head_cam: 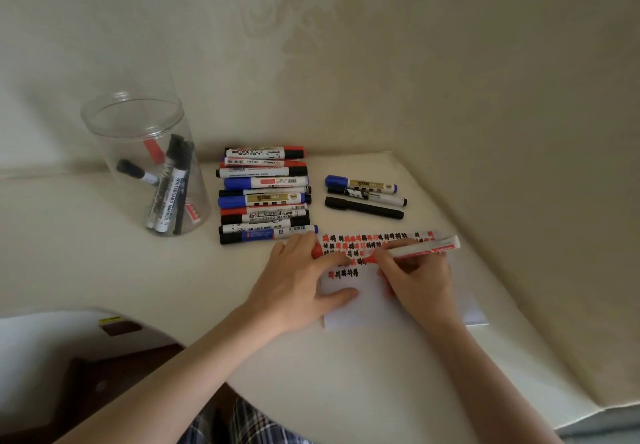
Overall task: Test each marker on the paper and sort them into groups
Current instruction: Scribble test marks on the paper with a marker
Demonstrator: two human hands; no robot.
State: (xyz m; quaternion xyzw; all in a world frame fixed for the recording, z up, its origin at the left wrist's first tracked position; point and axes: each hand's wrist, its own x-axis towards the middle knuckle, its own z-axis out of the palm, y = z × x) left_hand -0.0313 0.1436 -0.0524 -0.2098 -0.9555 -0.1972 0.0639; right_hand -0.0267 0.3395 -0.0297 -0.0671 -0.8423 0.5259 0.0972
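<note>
My right hand (417, 282) grips an uncapped red marker (424, 248), its tip down on the white paper (367, 301), which carries rows of red and black test marks. My left hand (301, 281) presses the paper's left edge and holds a red cap (316, 252) under the fingers. A stack of several red, blue and black markers (265, 194) lies behind my left hand. A smaller group of three markers (365, 197), one blue and two black, lies to its right.
A clear plastic jar (149, 163) with several markers inside stands at the back left of the cream table (138, 270). The wall rises close behind and to the right. The table's front edge curves near my lap.
</note>
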